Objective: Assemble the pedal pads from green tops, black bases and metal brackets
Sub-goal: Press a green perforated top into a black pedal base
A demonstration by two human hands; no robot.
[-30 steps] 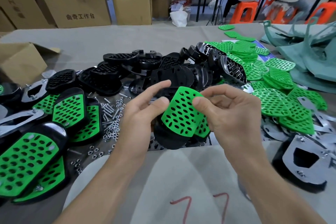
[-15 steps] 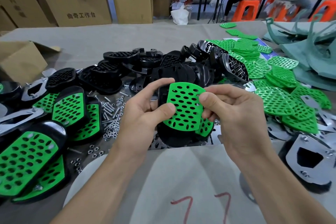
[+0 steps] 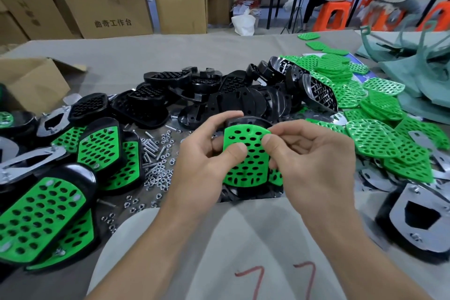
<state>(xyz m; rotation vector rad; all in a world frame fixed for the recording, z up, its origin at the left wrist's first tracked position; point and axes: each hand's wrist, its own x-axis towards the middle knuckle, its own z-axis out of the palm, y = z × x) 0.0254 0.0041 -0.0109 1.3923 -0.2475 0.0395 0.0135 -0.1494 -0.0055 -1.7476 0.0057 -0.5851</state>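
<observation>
I hold a perforated green top (image 3: pixel 246 168) over a black base (image 3: pixel 250 192) at the table's middle. My left hand (image 3: pixel 207 161) grips the pair from the left, thumb pressing on the green face. My right hand (image 3: pixel 314 163) grips it from the right, thumb on the top's upper right part. The base shows only as a dark rim above and below the top. Loose green tops (image 3: pixel 379 139) are heaped at the right, black bases (image 3: pixel 243 100) are piled behind my hands, and metal brackets (image 3: pixel 375 175) lie partly under the green heap.
Finished pads (image 3: pixel 41 217) are stacked at the left. Screws and nuts (image 3: pixel 155 163) are scattered left of my hands. A bracket-side-up pad (image 3: pixel 423 217) lies at the right. An open carton (image 3: pixel 29 83) stands at far left; teal parts (image 3: pixel 418 73) at far right.
The green top has come down from tilted to lying flatter on the black base, and both thumbs have moved onto its face. My hands stayed in about the same place.
</observation>
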